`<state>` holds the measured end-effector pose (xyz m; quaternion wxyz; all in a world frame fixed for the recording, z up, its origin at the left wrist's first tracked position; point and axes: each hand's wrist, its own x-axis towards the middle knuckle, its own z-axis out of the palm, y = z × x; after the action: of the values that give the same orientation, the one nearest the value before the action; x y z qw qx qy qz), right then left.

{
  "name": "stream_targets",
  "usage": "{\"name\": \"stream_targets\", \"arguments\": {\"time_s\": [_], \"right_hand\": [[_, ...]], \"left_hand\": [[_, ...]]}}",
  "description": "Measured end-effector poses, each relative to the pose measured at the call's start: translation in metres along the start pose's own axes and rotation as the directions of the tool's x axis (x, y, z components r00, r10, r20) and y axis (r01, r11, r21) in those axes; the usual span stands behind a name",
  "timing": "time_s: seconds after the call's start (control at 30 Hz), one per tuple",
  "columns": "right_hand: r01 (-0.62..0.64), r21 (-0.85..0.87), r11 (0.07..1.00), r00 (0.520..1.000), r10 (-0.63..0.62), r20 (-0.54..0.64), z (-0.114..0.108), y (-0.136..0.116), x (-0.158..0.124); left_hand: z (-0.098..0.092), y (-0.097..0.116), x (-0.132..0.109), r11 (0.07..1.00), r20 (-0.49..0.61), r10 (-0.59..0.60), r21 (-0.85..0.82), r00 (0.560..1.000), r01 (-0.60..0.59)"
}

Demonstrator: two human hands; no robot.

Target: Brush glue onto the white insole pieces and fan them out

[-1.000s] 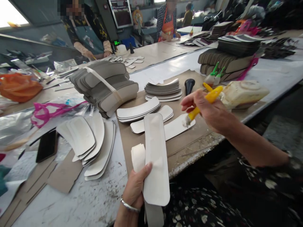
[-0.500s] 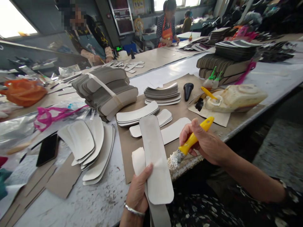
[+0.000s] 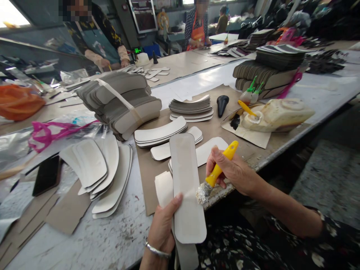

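Observation:
My left hand (image 3: pixel 164 227) grips a long pale panel with rounded corners (image 3: pixel 187 191), its thumb on the near face. Behind that panel, a curled pale strip (image 3: pixel 164 189) is partly hidden and hangs down below the hand. My right hand (image 3: pixel 229 167) is closed around a yellow-handled glue brush (image 3: pixel 221 165). The brush's bristles are caked white and sit at the panel's right edge; whether they touch it I cannot tell. On the brown board just beyond lie a single pale panel (image 3: pixel 212 150) and a small stack of curved panels (image 3: pixel 160 133).
A tape-bound bundle of panels (image 3: pixel 120 101) stands at the back left. Fanned panels (image 3: pixel 87 163) and a phone (image 3: pixel 47 175) lie left. Right are a glue container (image 3: pixel 289 114) holding another yellow handle, and a black tool (image 3: pixel 222 105). Co-workers stand across the table.
My right hand has brought the brush left and slightly down, closer to the panel's edge. The left hand still holds the panel, which stands more upright. The camera view has shifted a little.

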<state>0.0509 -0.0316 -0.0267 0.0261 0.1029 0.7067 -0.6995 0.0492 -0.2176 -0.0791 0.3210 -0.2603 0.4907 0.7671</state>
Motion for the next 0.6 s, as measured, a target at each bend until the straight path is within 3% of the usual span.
{"name": "stream_targets", "arguments": {"time_s": [0.33, 0.6], "right_hand": [[0.038, 0.116, 0.993, 0.998, -0.033, -0.048, 0.0, 0.016, 0.0], [0.029, 0.147, 0.989, 0.998, -0.037, 0.054, -0.003, 0.023, 0.001]], "left_hand": [[0.0, -0.003, 0.0, 1.0, -0.027, -0.005, -0.007, 1.0, 0.005], [-0.002, -0.006, 0.002, 0.998, 0.018, -0.069, 0.002, 0.997, 0.069]]}}
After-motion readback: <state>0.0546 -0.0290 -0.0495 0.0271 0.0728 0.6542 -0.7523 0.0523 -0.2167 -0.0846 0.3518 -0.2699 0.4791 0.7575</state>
